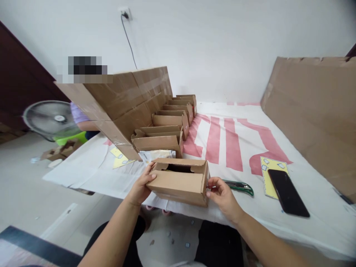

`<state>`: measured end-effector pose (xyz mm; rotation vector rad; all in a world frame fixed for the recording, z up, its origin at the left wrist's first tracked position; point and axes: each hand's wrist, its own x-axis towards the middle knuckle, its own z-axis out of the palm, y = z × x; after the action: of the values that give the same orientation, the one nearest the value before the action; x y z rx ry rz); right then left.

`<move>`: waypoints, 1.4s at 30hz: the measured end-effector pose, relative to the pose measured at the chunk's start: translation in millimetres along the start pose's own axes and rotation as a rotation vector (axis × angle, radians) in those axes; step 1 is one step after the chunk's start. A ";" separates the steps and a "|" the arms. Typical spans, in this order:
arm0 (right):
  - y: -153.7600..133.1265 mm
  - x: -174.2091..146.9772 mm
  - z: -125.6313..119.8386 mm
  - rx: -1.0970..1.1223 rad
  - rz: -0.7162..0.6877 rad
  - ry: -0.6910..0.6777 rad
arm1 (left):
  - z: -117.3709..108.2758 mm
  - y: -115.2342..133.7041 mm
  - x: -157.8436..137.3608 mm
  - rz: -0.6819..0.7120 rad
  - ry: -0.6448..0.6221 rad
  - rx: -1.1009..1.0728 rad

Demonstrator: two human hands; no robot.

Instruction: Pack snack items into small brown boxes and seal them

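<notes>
A small cardboard box is held over the table's front edge, its top flap partly raised so a dark gap shows inside. My left hand grips its left end, thumb on the top face and fingers behind. At the right end, my right hand has thumb and fingers pinched against the side panel; what lies between those fingertips is too small to make out. Just beyond my right hand lies a green utility knife on the cloth. Behind the box sits a clear plastic packet.
Several open cardboard boxes stand in a row against a tall cardboard partition. A black phone overlaps a yellow card on the right. Another cardboard panel borders the right side. A person and a fan are at left.
</notes>
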<state>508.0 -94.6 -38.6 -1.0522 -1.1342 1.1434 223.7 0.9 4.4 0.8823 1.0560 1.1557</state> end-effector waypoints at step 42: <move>-26.3 25.3 20.7 -0.155 -0.215 -0.008 | -22.2 1.3 9.3 -0.064 -0.018 -0.087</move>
<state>492.2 -71.8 -7.0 -1.0153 -1.3250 0.9023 202.7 10.6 -2.4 0.7841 1.0052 1.1291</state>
